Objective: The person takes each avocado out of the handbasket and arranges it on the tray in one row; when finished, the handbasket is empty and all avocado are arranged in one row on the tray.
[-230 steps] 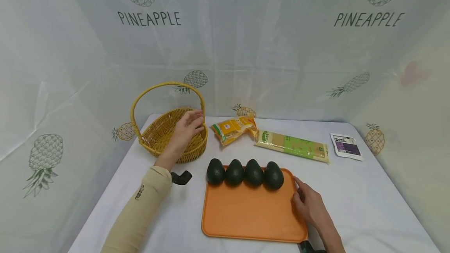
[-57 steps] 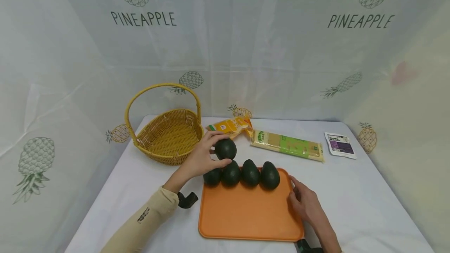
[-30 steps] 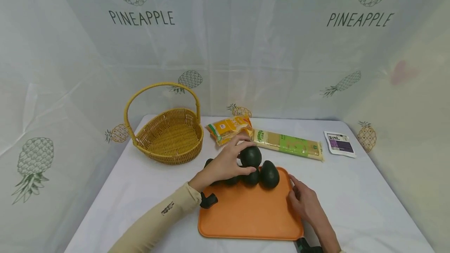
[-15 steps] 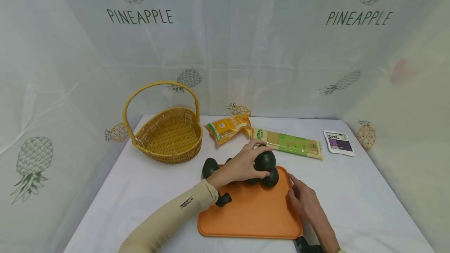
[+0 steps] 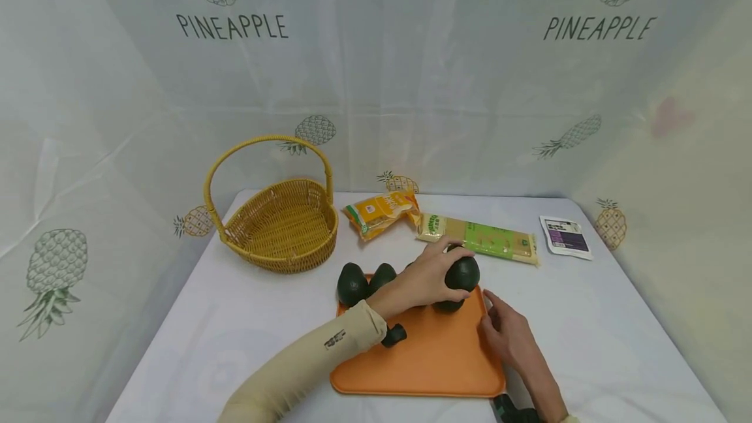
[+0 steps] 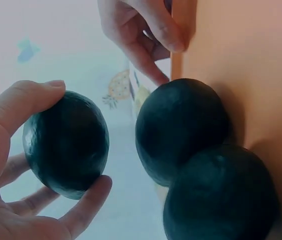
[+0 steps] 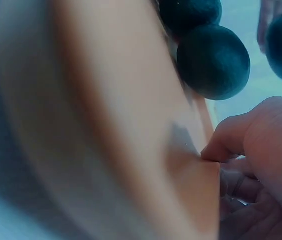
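Note:
My left hand [image 5: 424, 279] grips a dark green avocado [image 5: 463, 273] between thumb and fingers, over the far right corner of the orange tray [image 5: 420, 371]. In the left wrist view this held avocado [image 6: 66, 145] is apart from the two nearest ones. Several more avocados [image 5: 353, 284] stand in a row along the tray's far edge, partly hidden by my left hand and forearm. The rightmost avocado [image 7: 213, 62] shows whole in the right wrist view. My right hand [image 5: 508, 331] pinches the tray's right rim, thumb on top and fingers outside.
A yellow wicker basket [image 5: 284, 224] with a tall handle stands at the back left. Behind the tray lie an orange food packet [image 5: 380, 213], a long green-and-tan packet [image 5: 487, 240] and a white-and-purple pouch [image 5: 566, 237]. A white cloth [image 5: 593, 344] covers the table.
Earlier, my left hand was over the basket without an avocado. It then held one above the row's left end and has moved right along the row. My right hand stays at the tray rim.

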